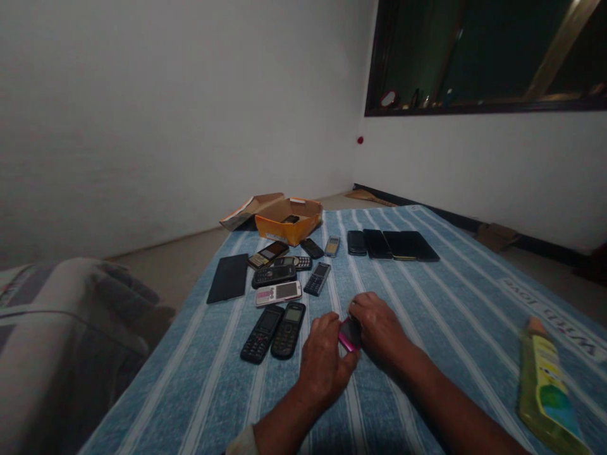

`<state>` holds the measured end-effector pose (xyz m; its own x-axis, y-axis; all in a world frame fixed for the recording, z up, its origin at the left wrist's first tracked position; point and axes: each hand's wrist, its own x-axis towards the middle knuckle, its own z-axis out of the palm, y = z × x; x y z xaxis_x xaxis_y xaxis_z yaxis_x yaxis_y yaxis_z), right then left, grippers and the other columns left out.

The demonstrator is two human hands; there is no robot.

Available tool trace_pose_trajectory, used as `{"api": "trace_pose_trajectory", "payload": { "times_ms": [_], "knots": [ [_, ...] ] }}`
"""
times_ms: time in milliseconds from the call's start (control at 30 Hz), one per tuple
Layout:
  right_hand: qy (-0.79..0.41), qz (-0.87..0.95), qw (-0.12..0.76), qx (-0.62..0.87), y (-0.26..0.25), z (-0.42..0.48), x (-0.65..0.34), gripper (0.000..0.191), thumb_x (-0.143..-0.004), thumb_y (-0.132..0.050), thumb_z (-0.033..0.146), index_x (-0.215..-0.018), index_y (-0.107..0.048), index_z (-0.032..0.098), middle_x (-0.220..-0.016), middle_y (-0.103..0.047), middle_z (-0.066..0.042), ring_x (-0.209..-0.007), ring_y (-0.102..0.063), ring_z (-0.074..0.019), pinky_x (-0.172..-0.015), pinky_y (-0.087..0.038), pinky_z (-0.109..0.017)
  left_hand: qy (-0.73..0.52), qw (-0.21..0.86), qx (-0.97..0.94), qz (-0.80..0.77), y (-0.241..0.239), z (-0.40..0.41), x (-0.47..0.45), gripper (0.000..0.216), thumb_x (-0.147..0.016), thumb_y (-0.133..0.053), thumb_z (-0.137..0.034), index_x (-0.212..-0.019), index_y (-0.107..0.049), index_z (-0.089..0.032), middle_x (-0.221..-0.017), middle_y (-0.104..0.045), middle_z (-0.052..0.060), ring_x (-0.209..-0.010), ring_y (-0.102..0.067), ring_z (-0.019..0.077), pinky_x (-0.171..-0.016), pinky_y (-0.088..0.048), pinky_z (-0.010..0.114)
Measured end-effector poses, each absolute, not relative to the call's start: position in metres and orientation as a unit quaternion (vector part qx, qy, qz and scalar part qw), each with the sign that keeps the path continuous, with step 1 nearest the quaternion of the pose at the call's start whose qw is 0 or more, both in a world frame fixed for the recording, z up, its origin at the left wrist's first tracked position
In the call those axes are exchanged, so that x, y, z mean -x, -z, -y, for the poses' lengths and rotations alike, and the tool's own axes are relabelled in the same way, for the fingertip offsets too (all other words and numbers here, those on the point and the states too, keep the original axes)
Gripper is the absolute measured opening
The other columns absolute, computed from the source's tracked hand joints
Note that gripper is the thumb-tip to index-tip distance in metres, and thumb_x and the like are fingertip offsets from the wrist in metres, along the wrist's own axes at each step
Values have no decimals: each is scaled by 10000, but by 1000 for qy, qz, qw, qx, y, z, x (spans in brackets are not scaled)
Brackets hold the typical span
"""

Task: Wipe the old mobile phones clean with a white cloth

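Note:
Both my hands meet over a small pink phone (349, 336) just above the blue striped cloth (427, 297). My left hand (324, 363) curls round its near end. My right hand (379, 328) closes over its far end and hides most of it. Beyond my hands lie two black keypad phones (274, 331) side by side, then a white and pink one (279, 292) and several more handsets.
An open orange cardboard box (288, 220) stands at the far edge with a dark phone inside. Three dark smartphones (391, 244) lie in a row at the back right, a flat black slab (228, 278) at left. A yellow-green bottle (545, 385) lies at right. A folded blanket (71, 328) fills the left.

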<state>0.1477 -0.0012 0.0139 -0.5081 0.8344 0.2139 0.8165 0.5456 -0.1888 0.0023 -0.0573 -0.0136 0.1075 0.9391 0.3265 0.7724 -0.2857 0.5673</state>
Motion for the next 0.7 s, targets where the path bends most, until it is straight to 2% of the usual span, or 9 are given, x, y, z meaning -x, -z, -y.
{"api": "trace_pose_trajectory", "payload": {
  "times_ms": [433, 700],
  "knots": [
    [-15, 884, 177, 432, -8, 12, -135, 136, -887, -580, 80, -850, -680, 164, -865, -626, -45, -861, -513, -196, -744, -355, -299, -364, 128, -732, -561, 15, 57, -4, 366, -685, -605, -117, -1047, -586, -168, -1075, -637, 100, -1004, -585, 283, -893, -520, 468],
    [7, 865, 194, 463, -8, 4, -149, 184, -825, -576, 14, -752, -643, 168, -857, -619, -54, -871, -493, -201, -736, -340, -294, -395, 133, -743, -524, 29, 58, -5, 446, -719, -568, -127, -1161, -515, -151, -1167, -574, 142, -1098, -571, 285, -957, -512, 478]
  ]
}}
